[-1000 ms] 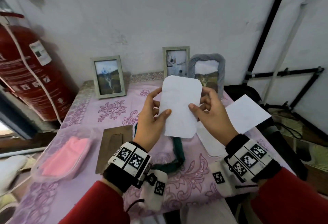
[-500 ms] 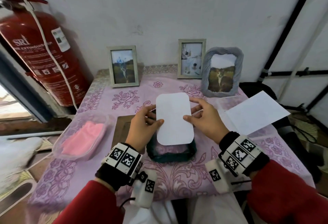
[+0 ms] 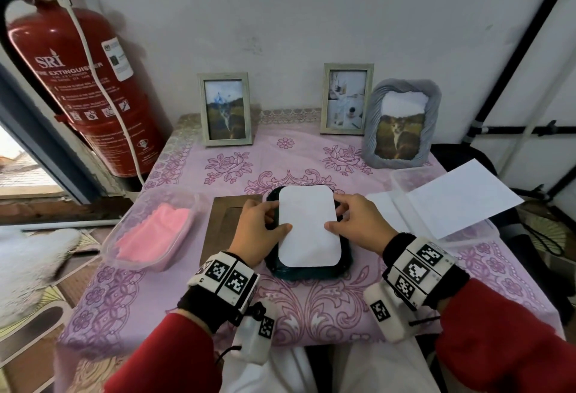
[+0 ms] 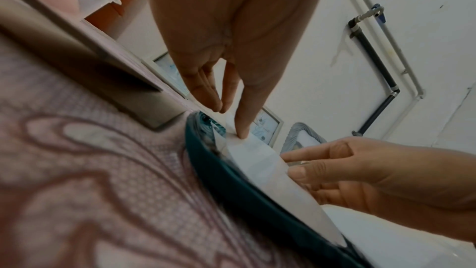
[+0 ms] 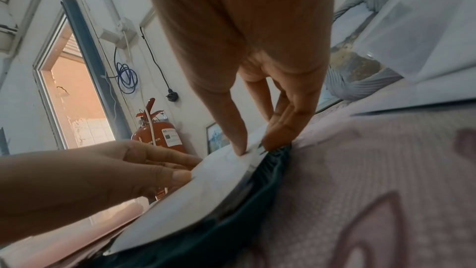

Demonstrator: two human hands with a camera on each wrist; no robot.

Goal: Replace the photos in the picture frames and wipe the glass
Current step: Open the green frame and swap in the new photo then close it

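Your counter (image 3: 311, 314), under its pink floral cloth, carries three upright frames (image 3: 225, 109) along the wall, a tub (image 3: 149, 230) with a pink cloth on your left, a brown backing board (image 3: 224, 221) beside your left hand, and loose white sheets (image 3: 458, 196) on your right.

The green frame (image 3: 311, 272) lies face down in front of you. A second ago you were holding the photo (image 3: 307, 226) up in the air, blank side toward you; half a second ago it was coming down over the frame. Now it lies on the frame's open back, white side up.

Both hands grasp the photo by its side edges. Your left hand (image 3: 260, 230) has its thumb on top of the left edge and fingers curled beneath; your right hand (image 3: 358, 224) pinches the right edge the same way, its lower fingertips (image 5: 278, 140) touching the frame's rim.

So the new photo looks placed but probably not yet seated: in the wrist views its edges ride slightly above the recess. Backing board and wiping remain.
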